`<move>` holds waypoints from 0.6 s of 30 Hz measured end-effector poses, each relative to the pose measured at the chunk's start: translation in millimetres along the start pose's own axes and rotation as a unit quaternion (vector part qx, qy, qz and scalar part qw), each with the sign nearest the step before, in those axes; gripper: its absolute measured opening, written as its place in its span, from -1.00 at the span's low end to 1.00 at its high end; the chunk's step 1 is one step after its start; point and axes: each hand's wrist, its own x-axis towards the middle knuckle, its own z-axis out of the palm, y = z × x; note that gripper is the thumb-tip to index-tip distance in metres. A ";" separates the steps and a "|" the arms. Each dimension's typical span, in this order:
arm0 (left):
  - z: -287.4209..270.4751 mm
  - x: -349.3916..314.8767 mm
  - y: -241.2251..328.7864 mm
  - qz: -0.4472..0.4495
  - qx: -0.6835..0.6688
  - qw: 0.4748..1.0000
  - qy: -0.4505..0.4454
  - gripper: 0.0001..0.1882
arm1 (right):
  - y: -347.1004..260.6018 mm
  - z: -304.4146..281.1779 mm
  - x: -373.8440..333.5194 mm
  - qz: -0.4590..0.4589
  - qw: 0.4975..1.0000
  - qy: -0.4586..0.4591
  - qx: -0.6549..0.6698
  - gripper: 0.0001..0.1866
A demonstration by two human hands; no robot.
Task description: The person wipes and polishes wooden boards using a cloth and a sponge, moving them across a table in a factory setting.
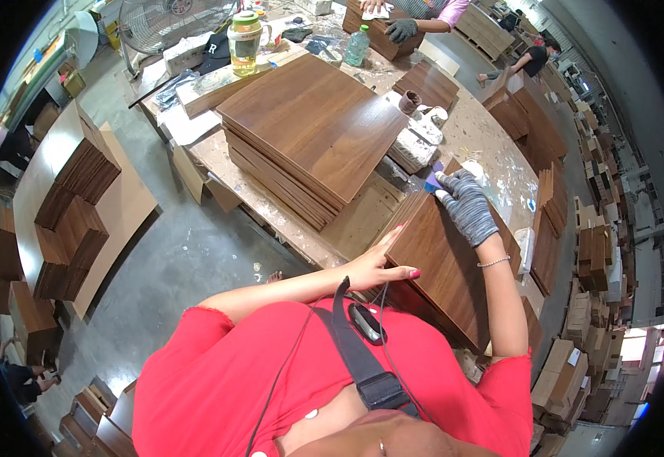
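The brown panel [442,255] lies against spread left fingers [400,273], beneath right fingers [454,202] apparently clamped on a blue piece [432,183].

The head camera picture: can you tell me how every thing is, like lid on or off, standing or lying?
Left hand: bare, thumb spread, at the near boards' corner
Right hand: gloved, holding a small purple thing
Near boards: stacked
Big boards: stacked, top one flat
Jug: upright, green lid on
Bottle: upright, green cap on
Fan: standing; can't tell if spinning
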 end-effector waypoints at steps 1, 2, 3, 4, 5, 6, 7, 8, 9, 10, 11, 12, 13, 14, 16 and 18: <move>-2.7 -2.8 2.5 -0.002 0.011 1.000 -0.006 0.19 | 4.7 2.0 4.0 0.012 1.000 0.001 0.019 -0.61; -7.6 -4.9 8.4 -0.006 0.024 1.000 -0.016 0.20 | 10.9 5.8 4.5 0.035 0.997 0.020 0.060 -0.61; -16.8 -9.7 15.0 -0.044 0.135 0.989 -0.032 0.22 | 17.8 10.2 5.3 0.058 0.992 0.041 0.101 -0.62; -43.2 -22.6 53.0 -0.100 0.189 0.972 -0.101 0.21 | 25.3 15.4 5.7 0.079 0.985 0.061 0.142 -0.62; -74.6 -27.0 63.2 -0.092 0.277 0.940 -0.175 0.11 | 32.7 17.2 4.2 0.088 0.971 0.092 0.202 -0.66; -109.2 -34.5 86.1 -0.094 0.287 0.926 -0.226 -0.07 | 31.5 18.0 3.3 0.199 0.892 0.096 0.395 -0.71; -145.3 -41.0 101.6 -0.091 0.282 0.927 -0.231 -0.30 | 37.8 18.7 1.7 0.243 0.837 0.108 0.478 -0.71; -184.0 -43.2 124.3 -0.097 0.273 0.937 -0.195 -0.45 | 48.9 21.0 -2.5 0.285 0.770 0.121 0.557 -0.71; -220.2 -45.8 146.2 -0.099 0.264 0.955 -0.095 -0.56 | 59.5 27.1 -6.3 0.271 0.719 0.136 0.625 -0.67; -279.4 -41.7 126.1 0.016 0.140 0.990 -0.021 -0.60 | 61.3 33.4 -8.7 0.272 0.697 0.143 0.648 -0.66; -323.3 -32.0 127.0 -0.020 0.136 0.983 0.118 -0.58 | 61.9 37.0 -13.1 0.275 0.677 0.154 0.665 -0.65; -378.3 -18.4 120.8 0.019 0.146 0.974 0.173 -0.57 | 63.4 42.1 -14.7 0.275 0.656 0.163 0.683 -0.63; -426.0 0.5 108.2 -0.028 0.203 0.955 0.214 -0.58 | 77.1 46.5 -19.8 0.262 0.649 0.155 0.697 -0.64; -471.2 15.3 91.2 -0.075 0.260 0.926 0.262 -0.59 | 79.4 46.8 -20.3 0.260 0.633 0.165 0.710 -0.64; -556.2 44.1 40.0 -0.195 0.346 0.884 0.246 -0.63 | 79.9 47.9 -20.3 0.256 0.602 0.175 0.736 -0.64; -603.0 69.8 -5.2 -0.185 0.345 0.893 0.222 -0.64 | 92.1 56.5 -22.9 0.238 0.547 0.171 0.784 -0.63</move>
